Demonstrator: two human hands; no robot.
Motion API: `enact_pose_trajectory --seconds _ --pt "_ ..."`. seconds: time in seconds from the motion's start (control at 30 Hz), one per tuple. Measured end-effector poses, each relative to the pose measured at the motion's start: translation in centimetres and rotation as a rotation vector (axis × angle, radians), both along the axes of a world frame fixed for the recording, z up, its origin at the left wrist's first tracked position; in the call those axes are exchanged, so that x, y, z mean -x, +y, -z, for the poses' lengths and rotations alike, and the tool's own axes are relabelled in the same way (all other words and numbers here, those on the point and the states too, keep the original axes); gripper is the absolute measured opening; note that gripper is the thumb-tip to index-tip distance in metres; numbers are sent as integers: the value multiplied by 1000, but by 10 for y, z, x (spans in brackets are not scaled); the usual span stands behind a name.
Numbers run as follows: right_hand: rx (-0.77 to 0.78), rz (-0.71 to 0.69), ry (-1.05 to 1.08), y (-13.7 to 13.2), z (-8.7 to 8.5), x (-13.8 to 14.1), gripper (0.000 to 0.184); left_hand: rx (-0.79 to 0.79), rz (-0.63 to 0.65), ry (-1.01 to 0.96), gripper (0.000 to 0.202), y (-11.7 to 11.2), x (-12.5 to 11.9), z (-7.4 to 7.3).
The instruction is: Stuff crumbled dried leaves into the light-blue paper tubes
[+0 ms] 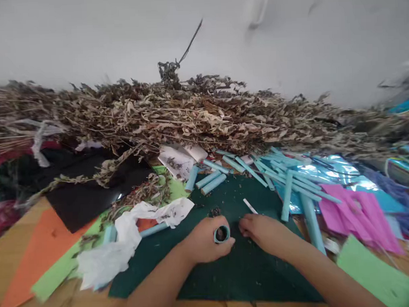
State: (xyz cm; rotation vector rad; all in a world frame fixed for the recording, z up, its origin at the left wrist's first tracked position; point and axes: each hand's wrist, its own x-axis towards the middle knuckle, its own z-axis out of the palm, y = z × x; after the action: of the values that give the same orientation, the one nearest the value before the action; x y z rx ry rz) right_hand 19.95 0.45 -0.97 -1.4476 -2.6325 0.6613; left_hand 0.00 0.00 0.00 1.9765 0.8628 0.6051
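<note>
My left hand (207, 240) is wrapped round a light blue paper tube (221, 234), held with its open end towards me. Dark crumbled plant matter shows inside the tube. To its right, my right hand (257, 230) rests low over the dark green sheet (225, 278), fingertips pressed together; what is between them is hidden. A thin white stick (249, 205) juts out past the knuckles of that hand, and I cannot tell whether the hand grips it. A small heap of dark crumbs (214, 211) lies just beyond my left hand.
Dried stalks and leaves (189, 113) are piled along the back against a pale wall. Several rolled blue tubes (213, 183) lie beyond my hands and to the right. Crumpled white tissue (107, 260), orange paper (43, 257), and pink sheets (361, 215) lie at the sides.
</note>
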Motion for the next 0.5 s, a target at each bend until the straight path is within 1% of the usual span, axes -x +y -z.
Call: enact_pose_trajectory --seconds 0.07,0.17,0.23,0.27,0.33,0.37,0.4,0.47,0.5 --pt "13 -9 -13 -2 -7 2 15 -8 -3 1 8 0 0 0" --pt "2 -3 82 -4 -26 9 15 -3 -19 -1 7 0 -1 2" --pt "-38 16 261 -6 -42 18 13 14 -38 3 9 0 -2 5" --pt "-65 23 398 -7 -50 24 12 24 -45 14 10 0 -3 6" --pt "-109 -6 593 -9 -64 38 12 26 -45 44 8 1 -4 7" --pt "-123 -52 612 -9 -68 44 12 12 -35 59 5 2 -4 6" --pt "-131 -111 562 -10 -72 49 13 -13 -17 69 3 2 -4 6" --pt "-148 -215 380 -12 -76 54 15 -62 26 71 11 2 -4 3" --pt "-167 -241 294 -13 -78 54 15 -71 45 67 13 3 -3 2"
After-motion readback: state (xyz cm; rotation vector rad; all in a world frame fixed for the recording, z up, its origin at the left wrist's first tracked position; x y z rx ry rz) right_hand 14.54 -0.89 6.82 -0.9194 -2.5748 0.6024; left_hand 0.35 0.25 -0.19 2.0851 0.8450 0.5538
